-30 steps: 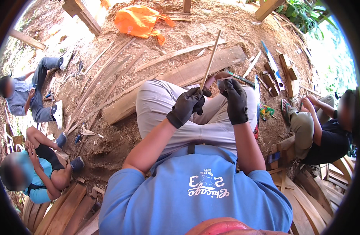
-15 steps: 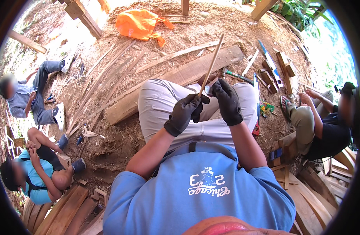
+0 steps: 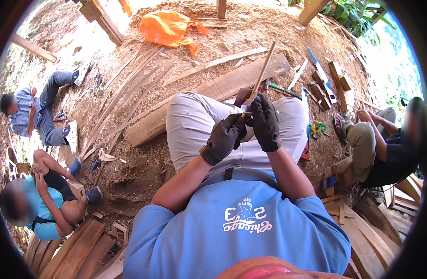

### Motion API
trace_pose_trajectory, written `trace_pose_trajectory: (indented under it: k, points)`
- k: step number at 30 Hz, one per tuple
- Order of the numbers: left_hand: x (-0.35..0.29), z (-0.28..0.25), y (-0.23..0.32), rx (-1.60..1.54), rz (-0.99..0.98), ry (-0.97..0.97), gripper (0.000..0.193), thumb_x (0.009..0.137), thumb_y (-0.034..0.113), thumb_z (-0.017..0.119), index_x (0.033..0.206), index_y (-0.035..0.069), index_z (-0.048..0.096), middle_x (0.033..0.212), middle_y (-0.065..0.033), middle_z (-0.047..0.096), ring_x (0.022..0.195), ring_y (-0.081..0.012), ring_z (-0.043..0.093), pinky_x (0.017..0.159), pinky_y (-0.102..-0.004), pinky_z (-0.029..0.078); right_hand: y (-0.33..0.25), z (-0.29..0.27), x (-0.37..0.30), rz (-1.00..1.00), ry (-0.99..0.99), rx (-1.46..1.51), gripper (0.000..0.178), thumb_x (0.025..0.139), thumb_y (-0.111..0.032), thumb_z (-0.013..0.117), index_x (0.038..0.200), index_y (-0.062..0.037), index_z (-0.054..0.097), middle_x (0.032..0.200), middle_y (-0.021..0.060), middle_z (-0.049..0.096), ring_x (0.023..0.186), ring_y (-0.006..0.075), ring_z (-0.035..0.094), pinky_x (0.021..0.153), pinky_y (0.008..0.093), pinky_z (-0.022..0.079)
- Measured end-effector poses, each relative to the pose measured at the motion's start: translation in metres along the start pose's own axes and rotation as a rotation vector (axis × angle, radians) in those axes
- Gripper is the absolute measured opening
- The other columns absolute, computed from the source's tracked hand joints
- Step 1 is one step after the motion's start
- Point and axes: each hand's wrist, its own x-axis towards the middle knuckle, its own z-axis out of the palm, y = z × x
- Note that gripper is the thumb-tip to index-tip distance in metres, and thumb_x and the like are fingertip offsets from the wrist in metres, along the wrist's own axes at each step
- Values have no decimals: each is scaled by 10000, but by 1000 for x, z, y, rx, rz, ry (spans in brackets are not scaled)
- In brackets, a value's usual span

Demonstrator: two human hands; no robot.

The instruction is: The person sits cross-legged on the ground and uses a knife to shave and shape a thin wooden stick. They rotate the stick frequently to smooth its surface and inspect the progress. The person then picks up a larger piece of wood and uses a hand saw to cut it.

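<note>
Two pinches: left grip (image 3: 225,136) on stick (image 3: 261,72), right grip (image 3: 265,122) on sheet (image 3: 244,109) against it; tip free.

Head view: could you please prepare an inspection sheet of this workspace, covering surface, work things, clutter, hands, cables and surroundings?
Surface: ground, brown earth strewn with wood shavings.
Job's things: thin wooden stick, slanting away from the body; small pale piece against it, material unclear.
Clutter: thick board, orange bag, green-and-black tool.
Hands: left hand, black glove, closed on the stick's lower part; right hand, black glove, closed at the small pale piece.
Cables: nothing seen.
Surroundings: person in teal and person in blue-grey at left, person in dark shirt at right; green plants beyond.
</note>
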Motion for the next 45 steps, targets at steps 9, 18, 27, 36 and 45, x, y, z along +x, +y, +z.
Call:
trace_pose_trajectory:
  k: [9,18,27,36,45]
  points:
    - [4,10,-16,-41,-12,51,281,1139,261,512,1164,58,704,725,27,596,552,-45,488,491,-244,390,-13,4,-1,9,26,-20,416,1128,-332,393,999,-71,691,786,54,630,680,167,629,628,367,513]
    - [10,7,-16,-148,-64,-2,284,1139,258,518,1128,31,689,678,13,569,512,-55,470,461,-249,365,-6,-2,-3,69,76,-172,302,1096,-248,463,1056,-56,693,847,111,656,750,257,662,702,401,525]
    - [7,14,-12,36,-11,88,252,1113,197,542,1141,45,741,682,-1,625,521,-55,508,466,-245,394,1,-13,-7,242,-46,98,266,1061,-276,553,1077,-28,650,914,73,647,815,174,638,772,359,521]
    - [7,15,0,252,-75,101,276,1000,175,635,1212,63,771,794,-25,755,564,-63,571,526,-257,462,22,-27,9,220,34,350,182,1090,-177,540,1101,-49,668,967,5,653,891,101,616,809,266,513]
    - [6,19,-4,246,19,175,248,1024,180,650,1179,29,770,833,-3,756,620,-42,543,568,-239,434,16,-72,48,190,6,508,290,1056,-189,550,1245,0,661,1159,70,701,1021,153,669,916,291,519]
